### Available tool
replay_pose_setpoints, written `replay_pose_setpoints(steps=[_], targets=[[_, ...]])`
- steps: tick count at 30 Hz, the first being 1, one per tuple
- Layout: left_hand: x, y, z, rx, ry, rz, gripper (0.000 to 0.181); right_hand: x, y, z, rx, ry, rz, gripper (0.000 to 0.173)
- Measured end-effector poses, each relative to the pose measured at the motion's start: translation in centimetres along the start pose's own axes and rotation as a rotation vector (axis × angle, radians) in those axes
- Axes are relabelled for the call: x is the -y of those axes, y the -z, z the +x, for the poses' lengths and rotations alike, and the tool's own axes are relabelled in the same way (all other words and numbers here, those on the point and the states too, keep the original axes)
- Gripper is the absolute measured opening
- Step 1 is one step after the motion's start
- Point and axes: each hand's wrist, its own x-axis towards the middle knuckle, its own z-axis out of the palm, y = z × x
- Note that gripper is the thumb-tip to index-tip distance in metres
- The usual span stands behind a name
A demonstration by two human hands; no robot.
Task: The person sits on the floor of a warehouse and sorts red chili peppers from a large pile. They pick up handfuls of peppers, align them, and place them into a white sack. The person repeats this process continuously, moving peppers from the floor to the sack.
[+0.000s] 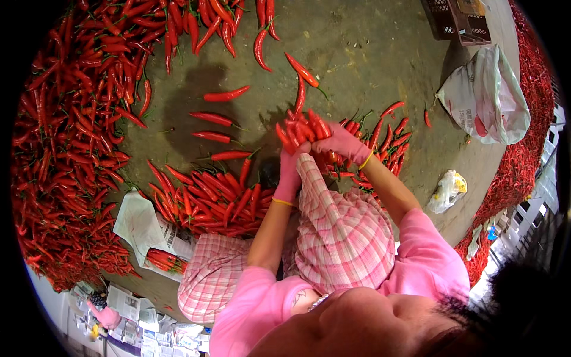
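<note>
A bunch of red chili peppers (pixel 301 129) is held between my two hands, above the concrete floor. My left hand (pixel 292 167), in a pink glove with a yellow cuff, grips the bunch from below. From the right, my right hand (pixel 341 143), gloved the same way, closes round its other side; the fingers of both are partly hidden. Loose peppers (pixel 390 143) lie beyond my right hand. Beside my left wrist is a heap of peppers (pixel 214 196). Several single peppers (pixel 226 93) lie on the floor farther left.
A large pile of red peppers (pixel 67 147) fills the left side. At the right stand a white woven sack (pixel 488 98), a small plastic bag (pixel 447 192) and a brown plastic crate (pixel 475 33). Newspaper (pixel 171 236) with bundled peppers (pixel 166 261) lies near my checkered trousers (pixel 214 276).
</note>
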Motion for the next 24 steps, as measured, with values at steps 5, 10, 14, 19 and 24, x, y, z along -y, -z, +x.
replay_pose_setpoints(steps=[5, 10, 14, 19, 24], targets=[[-4.8, -1.4, 7.8, 0.175, -0.12, 0.071, 0.037, -3.0, 4.6, 5.7, -0.025, -0.005, 0.231, 0.051], [-8.6, -2.5, 5.5, 0.232, -0.216, -0.075, 0.052, -0.1, 1.8, 4.2, -0.103, 0.251, 0.183, 0.041], [-7.4, -6.6, 9.3, 0.092, -0.163, -0.298, 0.042, 4.0, 7.8, 7.7, -0.065, -0.011, 0.246, 0.055], [-6.1, -7.3, 4.1, -0.213, -0.324, -0.641, 0.049, 6.9, 5.3, 11.9, 0.445, -0.068, -0.226, 0.075], [-5.7, -3.7, 13.3, -0.24, -0.53, -0.329, 0.048, 18.7, 1.4, 19.7, 0.37, -0.17, -0.802, 0.059]])
